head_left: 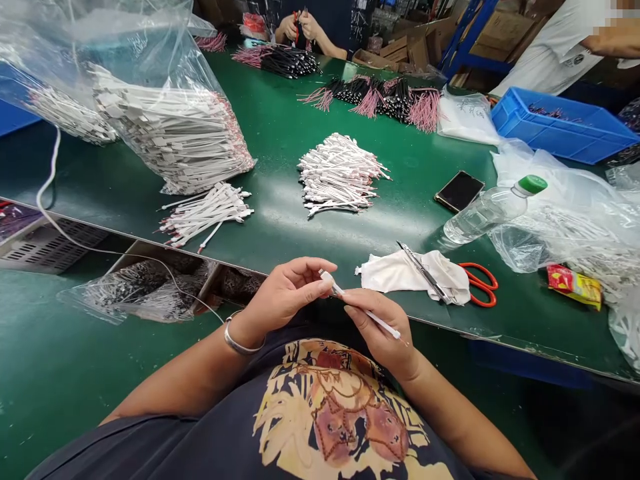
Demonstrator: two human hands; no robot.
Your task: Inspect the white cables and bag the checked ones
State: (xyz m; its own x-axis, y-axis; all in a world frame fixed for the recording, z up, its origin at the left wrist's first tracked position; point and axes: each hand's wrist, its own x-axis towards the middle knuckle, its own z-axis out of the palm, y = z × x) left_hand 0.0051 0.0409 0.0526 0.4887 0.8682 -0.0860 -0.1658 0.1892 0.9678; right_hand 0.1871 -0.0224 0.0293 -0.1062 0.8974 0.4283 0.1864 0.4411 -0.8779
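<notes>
Between my two hands, just off the table's front edge, is a short white cable with a small white plug at its upper left end and thin bare wires at the other. My left hand pinches it by the plug end, thumb and fingers closed. Lower down, the fingers of my right hand close round the cable's middle. A loose pile of similar white cables lies ahead on the green table. To the left is a smaller bunch of white cables.
A clear bag full of white cables stands back left. On the right are a white cloth with a metal tool, red-handled scissors, a water bottle, a phone and a blue bin. A co-worker's hands hold something opposite.
</notes>
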